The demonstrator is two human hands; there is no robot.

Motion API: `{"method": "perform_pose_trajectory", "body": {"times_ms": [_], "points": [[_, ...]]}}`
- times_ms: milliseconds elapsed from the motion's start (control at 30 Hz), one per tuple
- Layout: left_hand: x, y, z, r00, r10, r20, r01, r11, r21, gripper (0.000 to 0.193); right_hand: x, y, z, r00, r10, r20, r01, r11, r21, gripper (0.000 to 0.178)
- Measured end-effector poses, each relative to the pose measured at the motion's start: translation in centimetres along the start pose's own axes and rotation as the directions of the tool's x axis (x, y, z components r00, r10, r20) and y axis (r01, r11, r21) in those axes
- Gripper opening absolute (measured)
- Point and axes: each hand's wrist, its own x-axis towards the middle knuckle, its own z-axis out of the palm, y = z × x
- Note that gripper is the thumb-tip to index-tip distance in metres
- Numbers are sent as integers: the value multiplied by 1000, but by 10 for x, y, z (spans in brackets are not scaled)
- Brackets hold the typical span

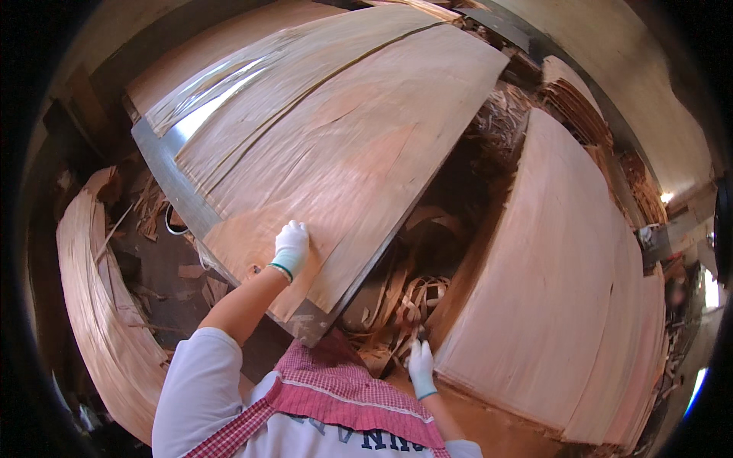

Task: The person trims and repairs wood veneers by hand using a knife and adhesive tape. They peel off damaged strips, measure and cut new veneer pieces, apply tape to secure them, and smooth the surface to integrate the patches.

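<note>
My left hand, in a white knit glove with a green cuff, rests with curled fingers on thin wood veneer sheets. Whether it pinches anything is hidden. The sheets lie overlapped on a metal-edged table, with a dark lengthwise gap between two of them. A darker veneer piece lies beside this hand at the near edge. Lower and to the right, my right hand, also gloved, is closed beside a second veneer stack. A small dark tip pokes out of its fingers, its kind unclear.
To the right stands a large stack of pale veneer. Torn veneer strips fill the gap between it and the table. Curved veneer sheets lean at the left. More stacked sheets and scraps lie at the far right.
</note>
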Motion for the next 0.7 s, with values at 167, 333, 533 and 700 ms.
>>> {"method": "perform_pose_trajectory", "body": {"times_ms": [167,333,533,700], "points": [[7,-9,-22,981,141,133,-123,983,-136,18,-81,57,-16,962,115,-249,-81,986,144,26],[138,-110,-15,121,975,189,-973,154,-173,25,-95,5,36,942,-32,-334,59,996,72,20],[158,-184,-124,682,730,48,-664,645,-377,29,-102,-151,183,949,-280,-148,142,794,-591,29],[150,-219,-72,261,964,44,-950,265,-165,43,-87,-234,307,919,-367,145,308,436,-846,24]]}}
